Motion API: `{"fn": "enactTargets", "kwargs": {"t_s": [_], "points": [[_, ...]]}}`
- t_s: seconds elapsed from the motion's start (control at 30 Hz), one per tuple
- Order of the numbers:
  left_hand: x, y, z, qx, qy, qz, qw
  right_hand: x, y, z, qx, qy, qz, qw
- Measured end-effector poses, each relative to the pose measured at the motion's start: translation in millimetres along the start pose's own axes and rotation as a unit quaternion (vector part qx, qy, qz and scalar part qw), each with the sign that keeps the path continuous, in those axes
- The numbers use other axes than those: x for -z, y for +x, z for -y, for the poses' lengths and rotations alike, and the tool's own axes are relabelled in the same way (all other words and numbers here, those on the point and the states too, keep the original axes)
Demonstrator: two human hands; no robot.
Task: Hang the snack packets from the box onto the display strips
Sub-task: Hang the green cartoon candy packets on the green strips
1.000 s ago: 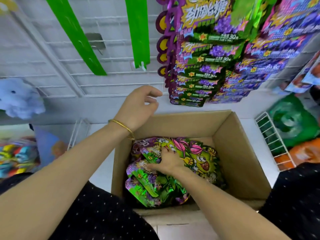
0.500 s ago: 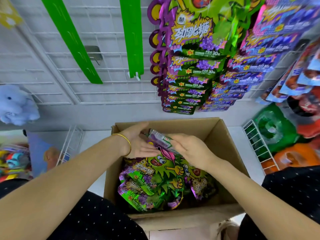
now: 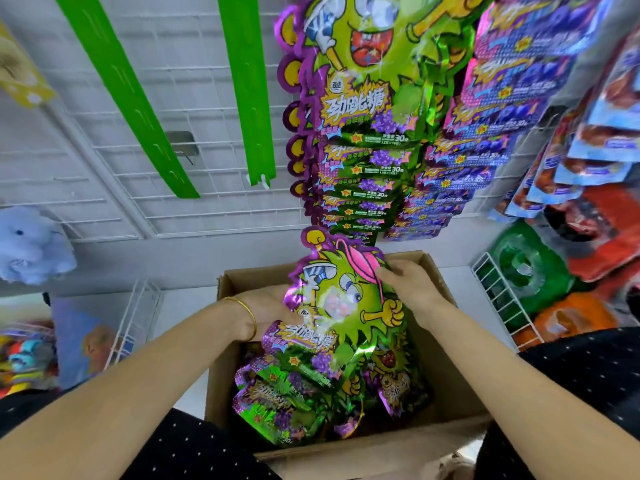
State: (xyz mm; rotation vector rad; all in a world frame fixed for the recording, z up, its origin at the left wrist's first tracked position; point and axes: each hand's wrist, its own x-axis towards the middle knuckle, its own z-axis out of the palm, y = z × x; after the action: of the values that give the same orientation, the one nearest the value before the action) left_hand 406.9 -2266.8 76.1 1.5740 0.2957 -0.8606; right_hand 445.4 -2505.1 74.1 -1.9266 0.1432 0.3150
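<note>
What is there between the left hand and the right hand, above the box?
The head view shows one lifted snack packet between the left hand and right hand; the stretch is not bare.

A white wire grid panel [image 3: 104, 174] backs an evenly lit shop wall above a white floor [image 3: 187, 306], with a pale blue plush toy [image 3: 31, 244] at the panel's left edge, a metal bracket [image 3: 181, 145] on its wires and a white wire rack [image 3: 502, 299] at lower right.
</note>
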Motion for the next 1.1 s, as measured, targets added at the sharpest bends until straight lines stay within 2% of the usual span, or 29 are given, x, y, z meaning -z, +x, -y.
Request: {"fn": "enactTargets", "kwargs": {"t_s": [0.07,0.13,0.2,0.3,0.37,0.43,0.5,0.53,0.63,0.7,0.8,0.87,1.1], "points": [[0,-2,-4,-0.035,0.012,-0.007,0.999,8,4,4,-0.008,0.127,-0.010,0.992],[-3,-5,-10,-0.065,0.030,-0.028,0.997,18,6,10,-0.020,0.199,0.007,0.980],[-6,-6,-15,-0.097,0.063,-0.043,0.992,26,4,20,-0.016,0.215,0.034,0.976],[-10,-18,-34,-0.122,0.173,-0.046,0.976,37,0,40,0.013,0.214,0.058,0.975],[-2,-37,-61,-0.108,0.277,-0.052,0.953,48,-3,61,0.069,0.174,0.044,0.981],[11,-62,-102,-0.121,0.318,-0.171,0.925,65,-5,87,0.135,0.117,0.022,0.984],[14,-85,-156,-0.236,0.271,-0.288,0.888,80,-11,119,0.209,0.029,-0.006,0.977],[8,-95,-186,-0.304,0.240,-0.318,0.865,87,-15,137,0.245,-0.020,-0.027,0.969],[-18,-116,-279,-0.464,0.162,-0.325,0.808,108,-22,189,0.331,-0.119,-0.090,0.932],[-27,-119,-330,-0.514,0.148,-0.354,0.767,118,-25,221,0.372,-0.160,-0.126,0.906],[-31,-113,-382,-0.536,0.131,-0.403,0.730,130,-25,264,0.411,-0.196,-0.182,0.872],[-30,-108,-403,-0.539,0.121,-0.415,0.723,134,-20,289,0.427,-0.208,-0.211,0.854],[-24,-111,-427,-0.511,0.167,-0.392,0.747,133,-4,351,0.443,-0.250,-0.289,0.811]]}}
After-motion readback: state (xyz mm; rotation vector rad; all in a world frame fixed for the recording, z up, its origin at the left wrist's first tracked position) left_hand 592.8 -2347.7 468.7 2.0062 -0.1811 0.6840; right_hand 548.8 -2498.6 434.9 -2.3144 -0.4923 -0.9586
